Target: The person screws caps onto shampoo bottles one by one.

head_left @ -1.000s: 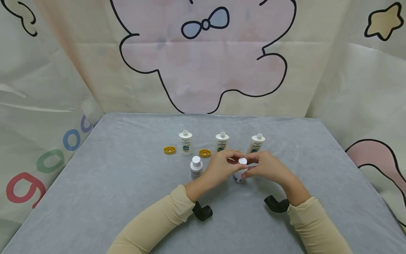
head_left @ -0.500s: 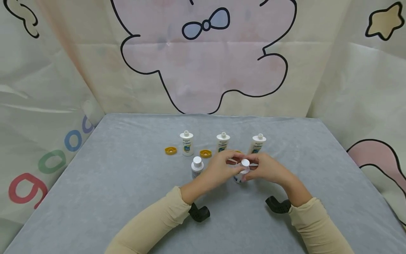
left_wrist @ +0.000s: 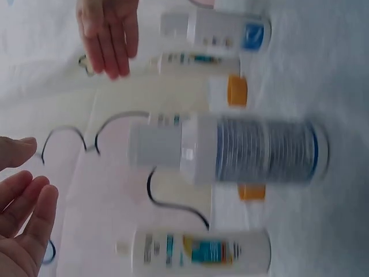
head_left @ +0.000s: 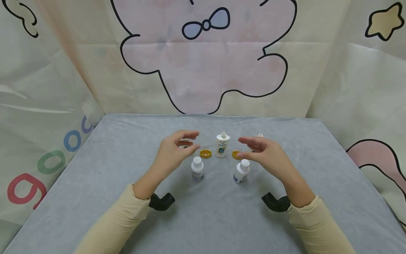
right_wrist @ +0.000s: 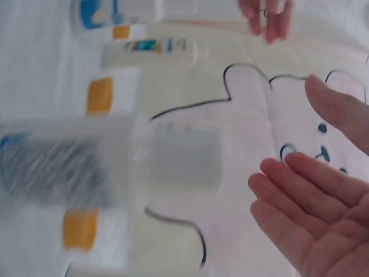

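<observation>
Both hands are in the air, fingers relaxed and holding nothing. My left hand [head_left: 176, 150] hovers over the back left bottle, of which little shows behind the fingers. My right hand [head_left: 269, 155] is above and right of a small white bottle [head_left: 241, 173] with a white cap, apart from it. A second white-capped bottle [head_left: 197, 171] stands upright to the left, near my left hand. In the left wrist view this bottle [left_wrist: 259, 150] fills the middle, beside the left fingers [left_wrist: 40, 216]. The right wrist view shows the other capped bottle [right_wrist: 57, 167], blurred.
Behind stand an uncapped white bottle [head_left: 222, 146] and another [head_left: 260, 135], mostly hidden by my right hand. Yellow ring-shaped pieces [head_left: 205, 153] lie between the bottles. Grey cloth covers the table [head_left: 222, 222]. A printed curtain [head_left: 203, 70] hangs behind.
Both hands have come away from the right capped bottle, which stands by itself. My left hand moved left and up; my right hand lifted slightly up and to the right.
</observation>
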### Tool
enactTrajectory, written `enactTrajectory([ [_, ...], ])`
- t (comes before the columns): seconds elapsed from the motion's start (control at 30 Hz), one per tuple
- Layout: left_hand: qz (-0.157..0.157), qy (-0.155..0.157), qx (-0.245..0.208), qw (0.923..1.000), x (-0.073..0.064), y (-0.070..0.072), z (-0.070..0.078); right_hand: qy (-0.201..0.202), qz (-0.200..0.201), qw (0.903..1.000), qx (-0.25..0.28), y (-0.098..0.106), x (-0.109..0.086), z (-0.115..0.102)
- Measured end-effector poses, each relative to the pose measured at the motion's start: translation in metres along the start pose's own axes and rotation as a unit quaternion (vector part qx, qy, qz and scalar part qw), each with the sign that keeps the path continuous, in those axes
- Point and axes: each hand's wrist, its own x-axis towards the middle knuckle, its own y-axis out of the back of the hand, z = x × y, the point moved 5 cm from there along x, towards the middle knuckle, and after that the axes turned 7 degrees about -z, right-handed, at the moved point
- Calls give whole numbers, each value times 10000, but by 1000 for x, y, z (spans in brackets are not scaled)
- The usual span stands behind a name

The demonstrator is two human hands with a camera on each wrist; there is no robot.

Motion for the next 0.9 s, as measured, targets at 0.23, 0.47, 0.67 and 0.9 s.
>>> enactTrajectory([
  [0.23,305,833,273,9957,5,46,-32,233,-207,9992,239,-23,24,-27],
  [0.47,207,1241,98,9920,14,62,-62,58,-255,9994,226,-49,52,-40],
  [0.67,-133,1597,-540,9856,17,60,-92,-6,-456,9989,143,-77,75,-44],
  [0.9,-364,1960,-307,9794,15,62,-119,-268,-522,9978,296,-102,94,-37],
])
